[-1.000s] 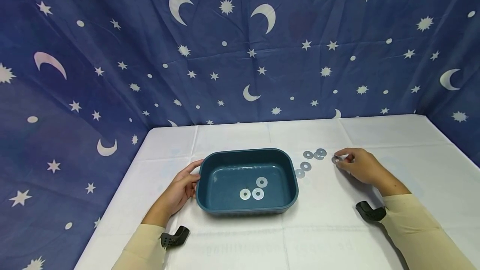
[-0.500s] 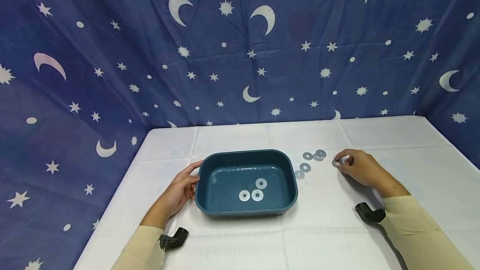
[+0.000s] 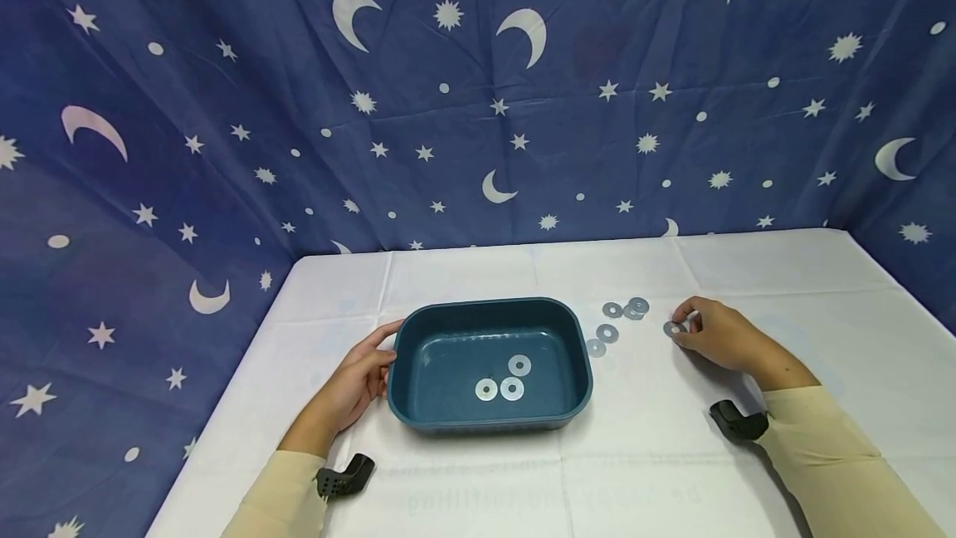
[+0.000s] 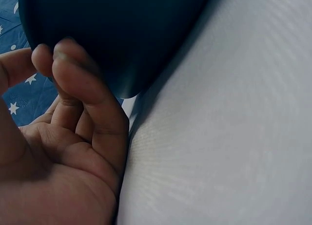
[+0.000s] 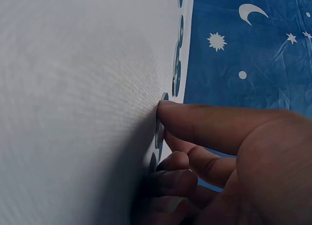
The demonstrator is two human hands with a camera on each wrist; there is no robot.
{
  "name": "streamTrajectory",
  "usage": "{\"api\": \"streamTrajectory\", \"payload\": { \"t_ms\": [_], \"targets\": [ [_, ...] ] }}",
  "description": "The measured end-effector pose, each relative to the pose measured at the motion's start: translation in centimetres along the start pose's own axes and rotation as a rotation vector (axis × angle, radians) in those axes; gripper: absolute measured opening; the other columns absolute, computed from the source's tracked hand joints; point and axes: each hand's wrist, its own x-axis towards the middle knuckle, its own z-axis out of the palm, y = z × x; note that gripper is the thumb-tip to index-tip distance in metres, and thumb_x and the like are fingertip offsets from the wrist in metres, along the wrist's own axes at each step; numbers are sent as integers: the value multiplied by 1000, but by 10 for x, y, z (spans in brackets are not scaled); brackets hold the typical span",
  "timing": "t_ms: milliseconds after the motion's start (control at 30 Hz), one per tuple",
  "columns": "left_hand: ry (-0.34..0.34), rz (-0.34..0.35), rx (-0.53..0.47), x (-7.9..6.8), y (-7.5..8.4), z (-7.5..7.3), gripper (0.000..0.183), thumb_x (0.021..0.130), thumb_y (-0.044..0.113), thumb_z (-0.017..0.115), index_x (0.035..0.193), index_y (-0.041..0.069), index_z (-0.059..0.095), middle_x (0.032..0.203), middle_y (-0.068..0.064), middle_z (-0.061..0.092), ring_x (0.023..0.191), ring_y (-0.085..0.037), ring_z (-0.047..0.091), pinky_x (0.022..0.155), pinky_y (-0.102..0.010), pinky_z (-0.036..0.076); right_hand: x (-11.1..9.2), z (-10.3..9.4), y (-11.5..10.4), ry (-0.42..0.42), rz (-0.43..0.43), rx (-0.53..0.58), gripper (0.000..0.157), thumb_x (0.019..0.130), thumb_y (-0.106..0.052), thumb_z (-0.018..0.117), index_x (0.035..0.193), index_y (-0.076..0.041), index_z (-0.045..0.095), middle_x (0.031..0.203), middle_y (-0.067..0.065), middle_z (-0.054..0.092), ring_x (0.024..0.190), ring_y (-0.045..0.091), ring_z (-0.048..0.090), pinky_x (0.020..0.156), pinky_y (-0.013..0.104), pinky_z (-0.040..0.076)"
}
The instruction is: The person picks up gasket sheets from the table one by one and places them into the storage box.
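A dark teal rectangular tub (image 3: 490, 422) stands on the white cloth, with three flat metal washers (image 3: 511, 389) inside. My left hand (image 3: 358, 380) holds the tub's left side, its thumb at the rim. Curled fingers (image 4: 92, 84) meet the tub's wall in the left wrist view. To the right, my right hand (image 3: 719, 334) has thumb and index finger on one washer (image 3: 675, 329) at the cloth. The right wrist view catches that washer (image 5: 159, 132) edge-on against the thumb; part of it is hidden by the fingers.
Several more washers (image 3: 607, 333) lie on the cloth between the tub and my right hand, a few overlapping. A blue curtain (image 3: 478, 106) with moons and stars hangs behind the table and along its sides. Black wrist devices (image 3: 347, 476) sit near both sleeves.
My right fingers have shifted slightly nearer and to the right, and the washer at their tips has moved with them. My left hand and the tub stay put.
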Motion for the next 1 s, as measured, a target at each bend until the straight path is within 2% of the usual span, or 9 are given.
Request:
{"api": "streamTrajectory", "payload": {
  "t_ms": [433,800,1000],
  "targets": [
    [3,-2,-1,3,2,2,55,101,10,40,154,5,26,72,8,54,63,-4,50,56,-21,43,-2,-3,2,32,-36,32,30,85,-10,70,107,4,54,80,7,48,69,18,48,57,29,39],
    [1,-3,-3,3,1,2,55,101,11,40,154,5,26,72,8,55,63,-5,50,57,-21,43,-3,-6,-1,12,-5,37,32,84,-8,71,108,0,52,79,7,51,68,18,51,56,30,42],
    [16,-18,-1,2,1,1,53,101,10,40,153,6,28,71,8,56,63,-5,51,56,-21,44,-4,-5,-6,-7,12,65,28,86,-4,68,110,-2,53,79,7,53,66,18,54,56,31,46]
  ]
}}
